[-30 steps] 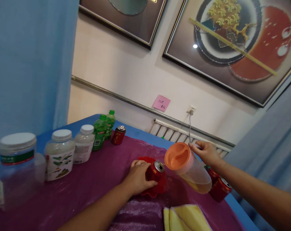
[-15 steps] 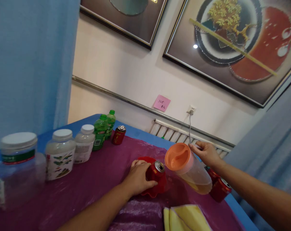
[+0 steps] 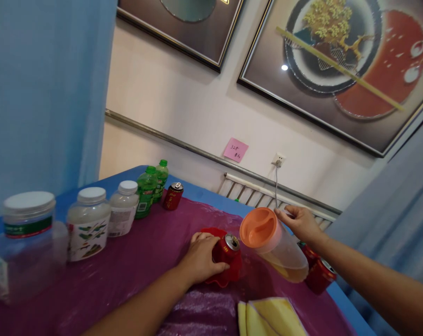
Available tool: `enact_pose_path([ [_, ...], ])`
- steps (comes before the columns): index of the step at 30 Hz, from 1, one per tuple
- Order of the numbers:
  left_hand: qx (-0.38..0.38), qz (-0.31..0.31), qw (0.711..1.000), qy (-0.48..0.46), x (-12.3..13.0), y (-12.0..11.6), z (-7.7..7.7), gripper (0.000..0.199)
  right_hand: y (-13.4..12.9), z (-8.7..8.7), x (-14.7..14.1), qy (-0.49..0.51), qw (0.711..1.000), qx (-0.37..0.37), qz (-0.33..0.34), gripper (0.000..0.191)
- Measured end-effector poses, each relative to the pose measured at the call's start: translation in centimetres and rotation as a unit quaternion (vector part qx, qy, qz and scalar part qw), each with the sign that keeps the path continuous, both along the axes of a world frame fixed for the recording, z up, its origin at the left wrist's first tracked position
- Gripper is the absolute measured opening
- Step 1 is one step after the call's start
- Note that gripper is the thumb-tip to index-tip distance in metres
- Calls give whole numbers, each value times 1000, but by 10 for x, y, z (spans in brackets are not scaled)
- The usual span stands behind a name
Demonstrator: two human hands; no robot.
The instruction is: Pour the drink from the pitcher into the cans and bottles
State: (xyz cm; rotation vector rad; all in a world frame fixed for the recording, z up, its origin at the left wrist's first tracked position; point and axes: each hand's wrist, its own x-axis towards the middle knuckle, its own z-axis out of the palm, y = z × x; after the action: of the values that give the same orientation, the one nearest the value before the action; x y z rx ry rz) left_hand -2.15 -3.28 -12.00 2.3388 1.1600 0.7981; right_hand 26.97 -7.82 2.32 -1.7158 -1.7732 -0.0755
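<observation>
My left hand (image 3: 201,259) is closed round a red drink can (image 3: 226,252), whose opened silver top faces up. The can stands in or over a red scalloped dish (image 3: 221,279), partly covered by my hand; I cannot tell whether it rests on the bottom. With my right hand (image 3: 300,224) I grip a translucent pitcher (image 3: 285,261) at its far side, where the handle is mostly hidden. Its orange lid (image 3: 258,227) tilts left toward the can, and yellowish liquid lies low inside. No stream of liquid can be made out.
Clear jars with white lids (image 3: 88,224) line the left, with green bottles (image 3: 146,192) and another red can (image 3: 173,196) behind. Red cans (image 3: 320,276) stand right of the pitcher. A folded yellow cloth (image 3: 272,317) lies in front on the purple sheet (image 3: 141,266).
</observation>
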Motion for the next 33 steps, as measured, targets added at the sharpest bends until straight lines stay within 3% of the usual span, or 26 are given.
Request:
enact_pose_path([
  [33,-3,1,1000,-1,-1,-1,1,61,-3,1,0,-1,1000,-1,3,53],
])
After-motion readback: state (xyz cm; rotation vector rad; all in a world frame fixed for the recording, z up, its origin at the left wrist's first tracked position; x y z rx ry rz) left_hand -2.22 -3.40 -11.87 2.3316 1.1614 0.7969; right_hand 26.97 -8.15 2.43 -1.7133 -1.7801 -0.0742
